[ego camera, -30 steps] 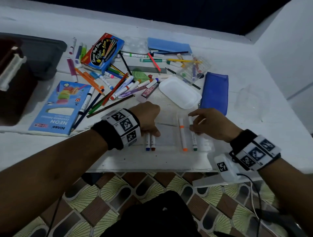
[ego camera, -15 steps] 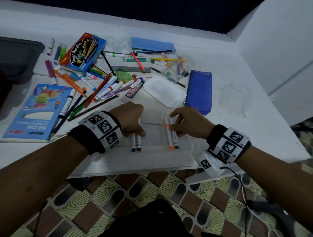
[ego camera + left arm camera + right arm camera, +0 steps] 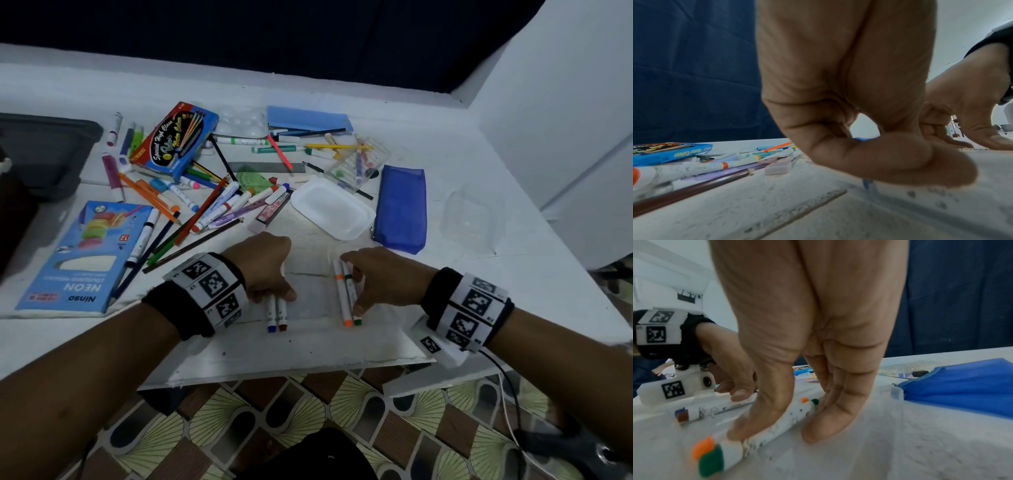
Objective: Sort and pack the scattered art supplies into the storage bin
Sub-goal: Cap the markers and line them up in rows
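A dark blue curtain (image 3: 239, 37) hangs behind everything, far past both hands, and a white wall (image 3: 565, 102) stands off to the right of the right hand. Below the wrists the floor (image 3: 308, 411) shows brown, black and cream tiles. The white table (image 3: 479, 301) is rough and speckled, with a thin crack running between the two hands.

Far to the left of the left hand sits the dark grey storage bin (image 3: 44, 150), at the table's edge. Between the bin and the left hand lies a blue NEON pencil box (image 3: 78, 257). Beyond the left hand is a heap of markers and pencils (image 3: 205, 202) with a blue watercolour box (image 3: 178, 140) on top. Just past the right hand are a white plastic lid (image 3: 334, 209) and a blue zip pouch (image 3: 400, 209), side by side.

The left hand (image 3: 263, 270) is curled, fingers pressing down on two markers (image 3: 276, 313) with blue and brown ends that lie flat on the table. The right hand (image 3: 376, 279) pinches an orange-capped marker (image 3: 342, 298) and a green-capped marker (image 3: 756, 439) together between thumb and fingers, both still resting on the table.
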